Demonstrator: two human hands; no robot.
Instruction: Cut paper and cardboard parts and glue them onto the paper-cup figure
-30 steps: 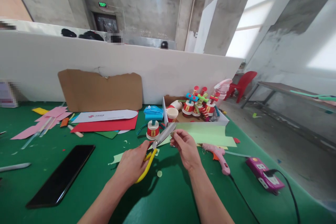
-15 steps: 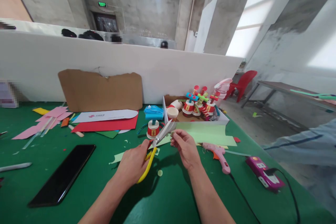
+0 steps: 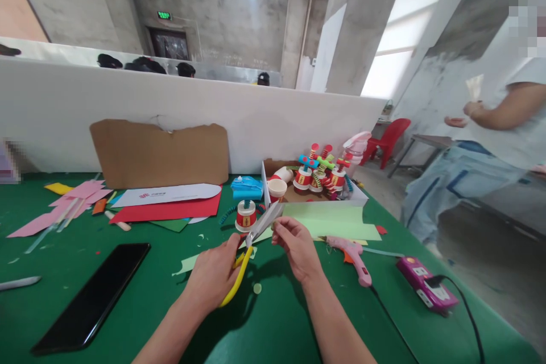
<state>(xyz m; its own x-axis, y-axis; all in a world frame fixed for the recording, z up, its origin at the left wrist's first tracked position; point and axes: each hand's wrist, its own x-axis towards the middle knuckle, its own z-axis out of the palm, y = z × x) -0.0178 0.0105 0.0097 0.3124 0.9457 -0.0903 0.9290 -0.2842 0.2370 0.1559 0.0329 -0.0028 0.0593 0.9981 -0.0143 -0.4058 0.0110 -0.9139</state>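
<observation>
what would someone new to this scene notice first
Probably the yellow-handled scissors in the left hand, near the middle of the view. Next come the bright paper-cup figures in the white box beyond the right hand. A large black phone lies at lower left.

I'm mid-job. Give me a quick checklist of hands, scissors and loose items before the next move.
1. Left hand gripping yellow-handled metal scissors: ok.
2. Right hand well clear of the scissors' blades: not ok, its fingertips are close beside them.
3. Piece in the right hand identifiable: cannot tell, too small.
4. Pink plastic glue gun apart from both hands: ok.
5. Small round pale-green disc on the green-covered table, apart from both hands: ok.
</observation>
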